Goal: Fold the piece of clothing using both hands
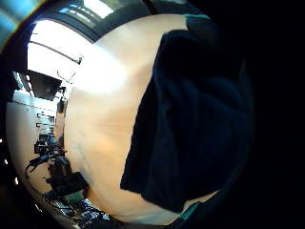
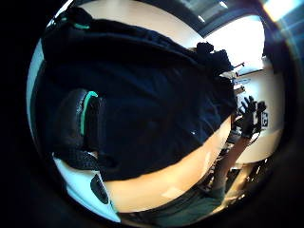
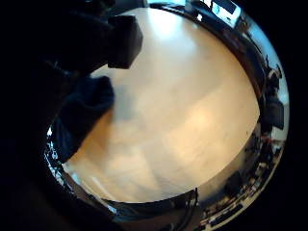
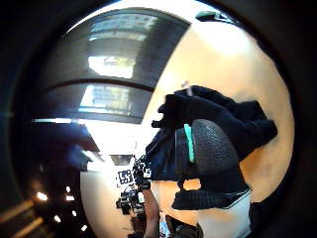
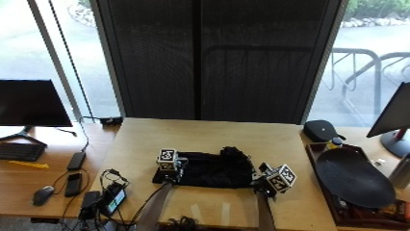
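Observation:
A black garment lies folded in a flat rectangle on the light wooden table, with a small bunched lump at its far edge. My left hand is over the garment's left end. In the left thumb side view the cloth fills most of the picture and the thumb lies over it without pinching a fold. My right hand is at the garment's right front corner. From the left palm that hand shows with its fingers spread, just off the cloth's edge. The right thumb stands in front of the cloth.
A second desk at the left holds a monitor, keyboard, mouse and phones with cables. To the right stand a black case, a dark oval dish and another monitor. Tape marks lie near the front edge.

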